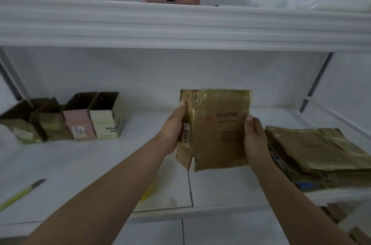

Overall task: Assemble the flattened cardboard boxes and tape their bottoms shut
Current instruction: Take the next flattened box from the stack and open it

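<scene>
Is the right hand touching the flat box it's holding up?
Touching. The head view shows the right hand gripping the flat box at its right edge, thumb across the front.

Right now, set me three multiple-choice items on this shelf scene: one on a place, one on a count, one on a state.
1. Where does the stack of flattened boxes lie?
A. right end of the lower shelf
B. upper shelf
C. floor

2. How many assembled boxes stand at the left?
A. two
B. four
C. six

3. How is the cardboard box in the middle held?
A. lying untouched
B. by one hand
C. by both hands

Answers:
1 A: the stack sits beside the right hand.
2 B: four open tops stand in a row.
3 C: the left hand and the right hand grip opposite edges.
</scene>
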Action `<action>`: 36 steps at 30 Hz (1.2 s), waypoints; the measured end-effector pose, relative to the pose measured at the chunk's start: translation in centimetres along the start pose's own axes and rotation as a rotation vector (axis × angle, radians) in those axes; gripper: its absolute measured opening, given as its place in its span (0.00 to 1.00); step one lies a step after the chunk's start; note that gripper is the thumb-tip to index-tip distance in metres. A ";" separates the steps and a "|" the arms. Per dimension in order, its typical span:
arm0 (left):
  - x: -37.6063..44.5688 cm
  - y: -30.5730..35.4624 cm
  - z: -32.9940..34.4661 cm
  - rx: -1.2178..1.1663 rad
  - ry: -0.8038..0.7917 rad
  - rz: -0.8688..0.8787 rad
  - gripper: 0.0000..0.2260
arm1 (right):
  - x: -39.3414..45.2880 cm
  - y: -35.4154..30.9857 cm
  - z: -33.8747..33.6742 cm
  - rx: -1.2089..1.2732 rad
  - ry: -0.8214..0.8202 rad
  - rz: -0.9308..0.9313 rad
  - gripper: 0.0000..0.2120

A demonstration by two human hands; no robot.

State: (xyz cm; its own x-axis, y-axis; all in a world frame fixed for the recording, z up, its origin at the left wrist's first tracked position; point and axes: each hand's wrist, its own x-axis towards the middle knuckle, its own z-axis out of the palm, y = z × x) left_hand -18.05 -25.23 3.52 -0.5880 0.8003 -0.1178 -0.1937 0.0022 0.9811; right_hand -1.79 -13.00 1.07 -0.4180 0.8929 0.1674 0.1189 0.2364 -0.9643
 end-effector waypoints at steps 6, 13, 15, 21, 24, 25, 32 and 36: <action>-3.4 2.0 -13.2 0.062 0.132 0.037 0.25 | -3.2 -3.1 12.6 0.356 -0.266 0.127 0.41; -8.2 3.3 -30.3 0.029 0.174 0.010 0.16 | -10.4 -7.2 26.8 0.535 -0.434 0.374 0.39; -9.4 2.8 -33.3 0.007 0.148 0.032 0.20 | -11.9 -7.5 29.8 0.565 -0.473 0.395 0.38; -11.2 -0.8 -37.3 -0.037 0.061 -0.101 0.22 | -14.9 -5.0 34.8 0.426 -0.394 0.432 0.20; -11.5 -3.3 -38.2 -0.136 0.033 -0.140 0.23 | -15.9 -3.8 35.1 0.485 -0.421 0.437 0.17; -11.5 -3.9 -38.5 -0.147 0.017 -0.133 0.22 | -16.3 -3.6 35.2 0.486 -0.424 0.438 0.17; -10.4 -5.4 -39.7 -0.105 -0.040 -0.026 0.16 | -17.1 -4.2 35.2 0.330 -0.404 0.239 0.16; -10.1 -5.0 -39.4 -0.108 -0.025 0.060 0.14 | -17.4 -4.8 35.2 0.339 -0.325 0.223 0.14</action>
State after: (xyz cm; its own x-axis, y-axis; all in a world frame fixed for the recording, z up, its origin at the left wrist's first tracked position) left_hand -42.10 -56.93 -6.29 -0.5820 0.8114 -0.0540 -0.2430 -0.1102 0.9638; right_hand -26.75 -43.14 -4.45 -0.6801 0.7297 -0.0703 -0.0389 -0.1317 -0.9905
